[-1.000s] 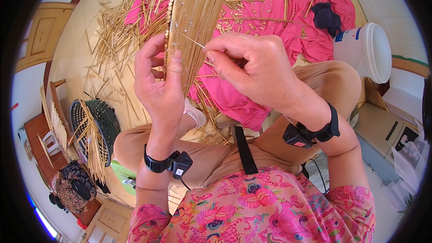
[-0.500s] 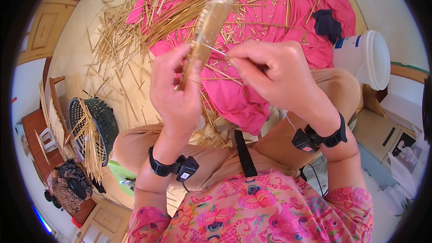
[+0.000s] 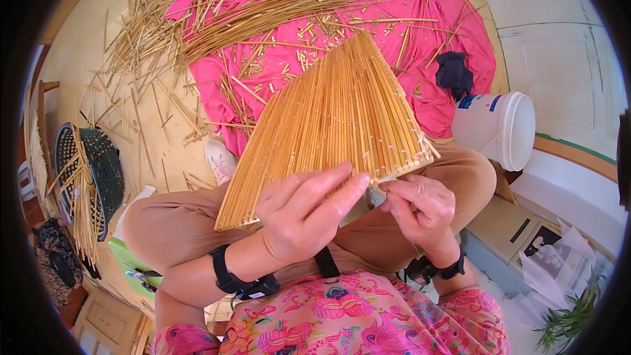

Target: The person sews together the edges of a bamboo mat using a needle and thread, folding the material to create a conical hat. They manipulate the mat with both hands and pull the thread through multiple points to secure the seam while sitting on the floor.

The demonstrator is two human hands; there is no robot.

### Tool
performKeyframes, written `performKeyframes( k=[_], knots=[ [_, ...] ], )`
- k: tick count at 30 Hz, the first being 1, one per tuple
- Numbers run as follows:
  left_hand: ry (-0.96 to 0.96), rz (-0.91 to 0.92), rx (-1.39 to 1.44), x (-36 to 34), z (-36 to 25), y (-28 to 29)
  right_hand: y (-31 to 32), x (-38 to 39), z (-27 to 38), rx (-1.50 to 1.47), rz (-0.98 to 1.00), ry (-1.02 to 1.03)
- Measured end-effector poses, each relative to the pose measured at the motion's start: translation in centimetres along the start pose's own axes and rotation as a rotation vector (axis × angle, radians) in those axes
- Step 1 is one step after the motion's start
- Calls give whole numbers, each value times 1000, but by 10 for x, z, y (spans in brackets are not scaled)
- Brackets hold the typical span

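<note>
From the head view I see a flat mat of bound straw stalks (image 3: 335, 125) held up over the lap, fanned wider toward its far end and tilted so its near edge sits at the hands. My left hand (image 3: 305, 213) lies across the near lower edge of the mat, fingers stretched flat along the stalks and thumb underneath, so it is clamped on the mat. My right hand (image 3: 420, 207) is just beside it at the mat's near right corner, fingertips pinched together against the edge; I cannot tell whether it grips a single stalk or a thread there. The two hands are close together but not touching. Both wrists carry black straps (image 3: 240, 279). Beneath the mat I see tan trousers (image 3: 177, 223) with knees bent out to either side, and a floral pink top (image 3: 342, 315) at the lower edge. On the floor beyond, a pink cloth (image 3: 420, 20) is spread out with loose straw (image 3: 263, 20) scattered over it and over the bare floor to the left. A white bucket (image 3: 499, 128) stands to the right, near the knee, with a dark rag (image 3: 455, 72) on the cloth behind it. A dark woven basket (image 3: 98, 171) holding stalks stands at far left.
</note>
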State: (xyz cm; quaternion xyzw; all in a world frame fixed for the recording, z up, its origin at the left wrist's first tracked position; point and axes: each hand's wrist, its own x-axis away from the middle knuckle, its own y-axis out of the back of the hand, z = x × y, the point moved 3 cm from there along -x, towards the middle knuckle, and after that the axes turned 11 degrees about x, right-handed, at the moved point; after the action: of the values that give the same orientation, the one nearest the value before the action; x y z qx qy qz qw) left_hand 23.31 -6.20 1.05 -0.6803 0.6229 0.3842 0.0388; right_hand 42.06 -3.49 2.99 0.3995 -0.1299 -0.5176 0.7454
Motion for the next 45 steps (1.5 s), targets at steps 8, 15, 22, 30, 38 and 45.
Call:
performKeyframes(
  k=[8,15,22,30,38,45],
  knots=[
    [39,106,42,2,-8,2,-2,9,2,38,21,-73],
    [66,99,51,-1,-6,2,0,5,0,70,34,-50],
    [110,90,59,0,-6,2,2,5,0,75,65,-49],
    [91,107,78,-2,-7,2,-2,13,0,44,47,-178],
    [20,143,108,3,-11,-5,-9,24,7,-93,45,-430],
    [-108,272,115,3,-13,-3,-2,47,-1,-456,102,-722]
  ],
)
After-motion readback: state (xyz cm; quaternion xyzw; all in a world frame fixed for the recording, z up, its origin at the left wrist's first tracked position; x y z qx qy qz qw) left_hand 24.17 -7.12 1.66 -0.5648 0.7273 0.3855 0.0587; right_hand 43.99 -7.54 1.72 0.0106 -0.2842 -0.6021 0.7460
